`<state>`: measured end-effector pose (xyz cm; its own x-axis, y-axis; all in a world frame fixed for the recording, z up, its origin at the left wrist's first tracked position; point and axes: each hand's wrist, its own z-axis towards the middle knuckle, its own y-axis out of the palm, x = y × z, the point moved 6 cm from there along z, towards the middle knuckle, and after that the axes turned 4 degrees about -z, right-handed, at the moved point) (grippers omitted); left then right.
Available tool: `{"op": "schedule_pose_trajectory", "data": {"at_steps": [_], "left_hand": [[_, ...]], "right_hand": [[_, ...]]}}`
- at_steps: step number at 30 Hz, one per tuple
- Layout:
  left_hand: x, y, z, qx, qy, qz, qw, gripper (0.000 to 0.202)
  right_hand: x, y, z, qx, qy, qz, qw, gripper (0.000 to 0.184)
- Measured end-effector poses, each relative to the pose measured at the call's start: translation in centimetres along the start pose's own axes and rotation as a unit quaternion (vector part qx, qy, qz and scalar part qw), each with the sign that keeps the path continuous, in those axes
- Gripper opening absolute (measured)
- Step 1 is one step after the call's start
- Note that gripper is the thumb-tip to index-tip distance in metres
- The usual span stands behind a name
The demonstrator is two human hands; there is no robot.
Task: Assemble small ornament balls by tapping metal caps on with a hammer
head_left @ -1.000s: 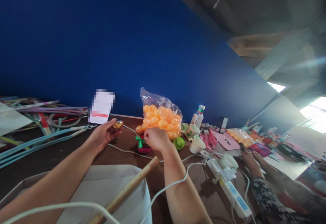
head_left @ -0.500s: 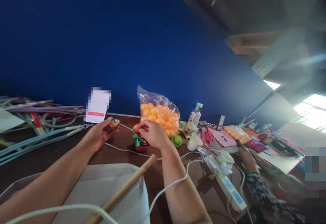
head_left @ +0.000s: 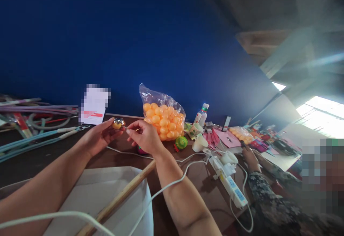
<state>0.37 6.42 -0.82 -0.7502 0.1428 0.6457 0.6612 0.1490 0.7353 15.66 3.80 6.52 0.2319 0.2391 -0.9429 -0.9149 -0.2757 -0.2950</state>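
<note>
My left hand [head_left: 98,137] grips a small shiny ball [head_left: 118,123], orange with a mirror-like silver part, between thumb and fingers. Close to its right side, my right hand [head_left: 145,135] is closed in a pinch; what sits at the fingertips is too small to name. Below that hand a bit of a magenta container [head_left: 141,150] shows, mostly covered. Behind it stands a clear plastic bag [head_left: 174,109] full of orange balls. A green round item [head_left: 181,142] with red at its edge lies right of the bag.
A white bin [head_left: 123,175] with a wooden stick [head_left: 126,193] across it is in front. White cords run to a power strip [head_left: 231,184]. Paper cups [head_left: 199,143] and a bottle [head_left: 203,114] stand right. A phone [head_left: 94,107] leans left. A co-worker's hands [head_left: 251,159] are at far right.
My right hand has moved left from the magenta container to beside the shiny ball. My left hand still holds the ball. The whole view has shifted slightly.
</note>
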Motion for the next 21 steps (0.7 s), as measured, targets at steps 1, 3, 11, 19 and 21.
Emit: {"op": "schedule_pose_trajectory", "data": {"at_steps": [1,3,11,19,21], "left_hand": [[-0.02,0.02,-0.06,0.005,-0.001,-0.002,1.0,0.021],[-0.06,0.01,-0.18,0.018,-0.005,-0.006,1.0,0.02],[-0.08,0.3,-0.52,0.025,-0.021,-0.007,0.999,0.022],[-0.3,0.29,-0.39,0.0,-0.024,-0.011,1.0,0.02],[-0.33,0.3,-0.36,-0.003,-0.023,-0.01,1.0,0.02]], "right_hand": [[0.04,0.16,0.03,-0.001,0.011,0.023,1.0,0.01],[0.01,0.4,0.09,-0.005,0.026,0.055,0.998,0.011],[0.06,0.5,0.11,-0.016,0.023,0.032,0.999,0.009],[0.41,0.64,0.2,-0.009,0.03,0.09,0.995,0.033],[0.32,0.52,0.17,0.002,0.035,0.087,0.996,0.036]]}}
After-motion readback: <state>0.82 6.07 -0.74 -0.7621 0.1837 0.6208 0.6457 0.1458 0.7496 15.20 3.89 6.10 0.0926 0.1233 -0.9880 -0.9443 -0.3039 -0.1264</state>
